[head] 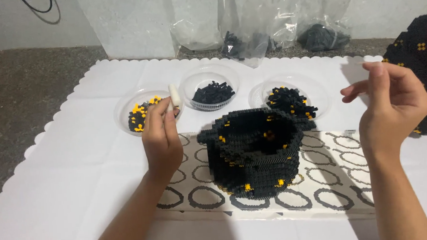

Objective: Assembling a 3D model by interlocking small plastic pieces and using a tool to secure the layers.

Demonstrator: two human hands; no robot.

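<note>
left hand (161,132) is up over the table, fingers pinched together on a small white stick-like tool (174,96), right beside the bowl of yellow and black bricks (126,112). right hand (390,105) hovers off to the right, fingers loosely apart with thumb and forefinger near each other, can't tell if there's a tiny piece between them. between the two hands sits the round black brick model (256,154) with yellow dots, hollow on top, resting on a printed sheet with rings (331,177). behind it are a bowl of black bricks (212,92) and another mixed bowl (292,101). plastic bags (267,21) at the back, white paper cover (58,189) underneath.
</note>
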